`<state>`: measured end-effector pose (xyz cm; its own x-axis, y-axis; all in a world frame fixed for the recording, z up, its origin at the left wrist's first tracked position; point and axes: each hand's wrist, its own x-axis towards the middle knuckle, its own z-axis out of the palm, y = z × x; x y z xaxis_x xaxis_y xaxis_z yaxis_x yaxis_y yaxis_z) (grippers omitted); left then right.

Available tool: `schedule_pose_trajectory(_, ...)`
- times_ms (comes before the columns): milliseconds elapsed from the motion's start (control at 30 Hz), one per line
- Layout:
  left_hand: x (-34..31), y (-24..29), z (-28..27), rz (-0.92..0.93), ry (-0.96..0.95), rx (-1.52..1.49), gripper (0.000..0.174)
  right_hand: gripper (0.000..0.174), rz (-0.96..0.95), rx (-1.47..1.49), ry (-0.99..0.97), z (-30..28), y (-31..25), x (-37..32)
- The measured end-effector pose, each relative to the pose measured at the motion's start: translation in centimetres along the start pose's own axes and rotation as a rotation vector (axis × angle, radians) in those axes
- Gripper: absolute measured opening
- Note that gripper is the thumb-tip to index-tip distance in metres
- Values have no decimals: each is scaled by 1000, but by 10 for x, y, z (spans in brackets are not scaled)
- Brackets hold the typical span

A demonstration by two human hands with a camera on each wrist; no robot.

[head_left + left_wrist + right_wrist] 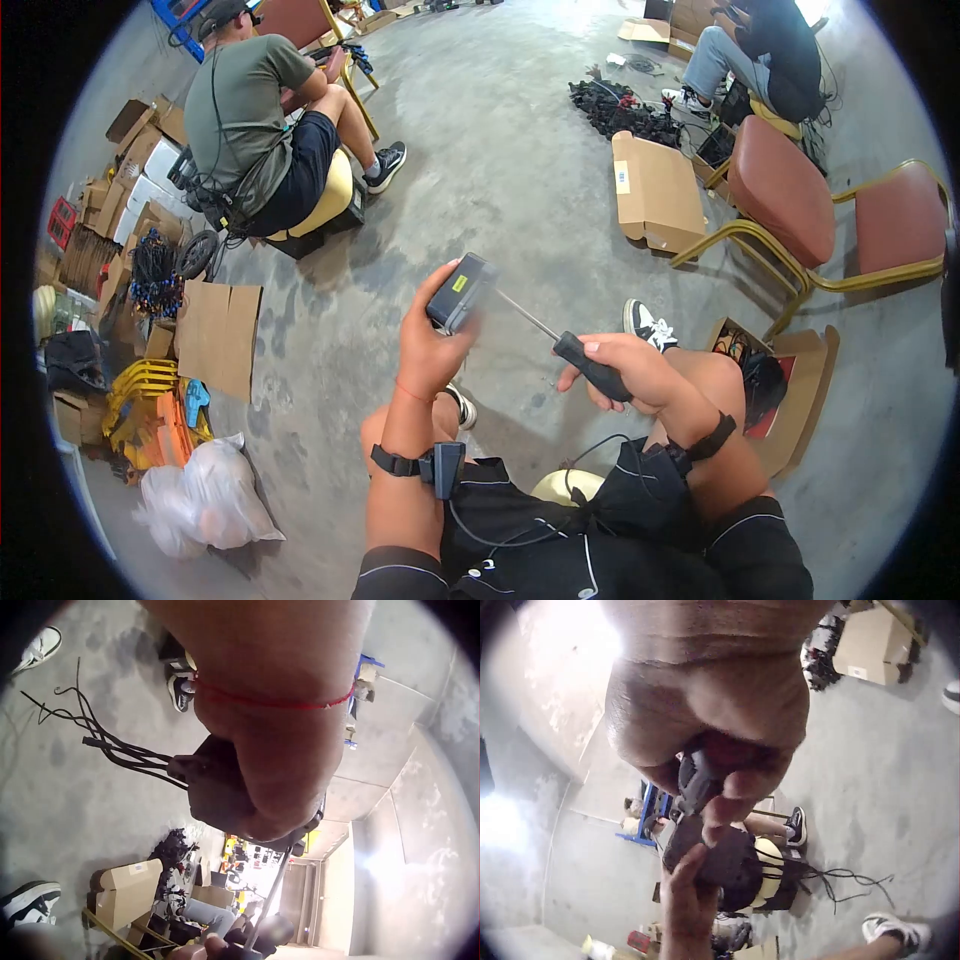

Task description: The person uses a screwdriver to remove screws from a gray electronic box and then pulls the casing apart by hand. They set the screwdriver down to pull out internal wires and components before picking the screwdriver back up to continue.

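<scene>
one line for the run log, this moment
left hand: grips black box | right hand: holds screwdriver | shaft: aimed at box, tip contact unclear | cables: trail from box

Floor [480, 160] open ahead, between seated person [245, 130] at left and chairs [782, 190] at right. Screwdriver [590, 368] crosses gap between left hand [430, 345] and right hand [635, 370]. Wires [124, 752] trail from device [460, 292]. Carton [825, 385] beside right knee [715, 385].

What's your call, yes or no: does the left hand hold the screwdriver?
No, the right hand grips the screwdriver by its handle, while the left hand holds the black box.
</scene>
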<state>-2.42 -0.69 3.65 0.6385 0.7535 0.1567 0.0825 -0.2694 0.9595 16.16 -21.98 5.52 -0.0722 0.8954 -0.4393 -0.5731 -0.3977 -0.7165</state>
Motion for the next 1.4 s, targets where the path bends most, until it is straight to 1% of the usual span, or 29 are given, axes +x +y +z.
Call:
schedule_pose_trajectory(67, 0, -1, 2, -18, -3, -10, 66, 33, -184, -391, 264, 11, 5, 3)
schedule_pose_trajectory(100, -1, -1, 2, -40, 2, -20, 66, 33, -183, -385, 263, 15, 11, 3)
schedule_pose_trajectory(133, -1, 0, 2, -39, 3, -18, 66, 34, -497, -890, 465, 18, 17, 2)
schedule_pose_trajectory(167, 0, 2, 2, 10, -11, 51, 66, 35, -816, -1397, 660, 20, 19, 3)
schedule_pose_trajectory(200, 0, 3, 3, 60, -28, 118, 67, 35, -818, -1397, 662, 24, 16, 2)
schedule_pose_trajectory(267, -2, 1, 5, 40, -35, 116, 66, 43, -896, -1677, 777, 33, 11, -5)
schedule_pose_trajectory(333, 0, -8, 7, -13, 2, -114, 63, 42, -925, -1678, 782, 31, 9, -5)
schedule_pose_trajectory(400, -2, -9, 6, -19, 35, -32, 64, 41, -973, -1666, 763, 31, 9, 1)
schedule_pose_trajectory(467, -3, -6, 4, -31, 67, 49, 65, 39, -831, -1274, 739, 25, 16, 6)
schedule_pose_trajectory(500, -3, -3, 4, -9, 62, 85, 65, 32, -715, -1147, 638, 16, 21, 8)
schedule_pose_trajectory(533, -3, 0, 4, 11, 53, 118, 65, 32, -714, -1144, 636, 10, 19, 7)
schedule_pose_trajectory(600, -4, 0, 5, 32, 60, 151, 64, 33, -18, -272, 252, -3, 6, 5)
schedule_pose_trajectory(633, -4, -4, 4, 16, 56, 107, 64, 37, 5, -68, 145, -9, 3, 4)
schedule_pose_trajectory(667, -3, -6, 4, 2, 53, 65, 64, 37, 9, -72, 148, -9, 2, 4)
schedule_pose_trajectory(733, -3, -4, 3, 18, 58, 60, 64, 33, -24, 168, 32, -5, 0, 5)
schedule_pose_trajectory(833, -2, -1, 1, -8, 42, 67, 64, 27, -10, 78, 100, -4, 4, 5)
schedule_pose_trajectory(867, -1, 2, 1, 9, 35, 80, 64, 27, -10, 80, 99, -3, 7, 6)
schedule_pose_trajectory(933, 0, 4, 0, 26, 28, 92, 64, 26, -638, -956, 423, 7, 15, 9)
schedule_pose_trajectory(967, 0, 4, 0, 45, 18, 72, 64, 29, -689, -1132, 534, 12, 15, 4)
schedule_pose_trajectory(1000, 1, 4, 0, 64, 7, 51, 63, 29, -687, -1134, 536, 17, 14, 2)
schedule_pose_trajectory(1067, 1, 6, -1, 73, 9, 63, 63, 32, -815, -1426, 715, 27, 14, 2)
schedule_pose_trajectory(1100, -1, 6, -1, 79, 11, 78, 63, 32, -812, -1428, 718, 31, 14, 5)
schedule_pose_trajectory(1133, -2, 4, -1, 77, 7, 73, 63, 31, -829, -1370, 762, 35, 12, 7)
schedule_pose_trajectory(1200, -2, -2, 0, 50, 41, -51, 62, 31, -843, -1321, 811, 32, 11, 8)
schedule_pose_trajectory(1267, -2, 1, -1, 32, 30, -25, 63, 30, -545, -1082, 605, 22, 15, 9)
schedule_pose_trajectory(1300, -2, 1, -2, 55, 38, 41, 63, 30, -541, -1081, 605, 17, 16, 10)
schedule_pose_trajectory(1333, -3, 2, -4, 79, 47, 110, 64, 28, -443, -932, 518, 12, 16, 10)
schedule_pose_trajectory(1367, -3, 2, -5, 77, 49, 112, 64, 27, -347, -783, 430, 9, 17, 10)
schedule_pose_trajectory(1400, -3, 2, -5, 85, 45, 127, 64, 27, -346, -783, 428, 12, 16, 10)
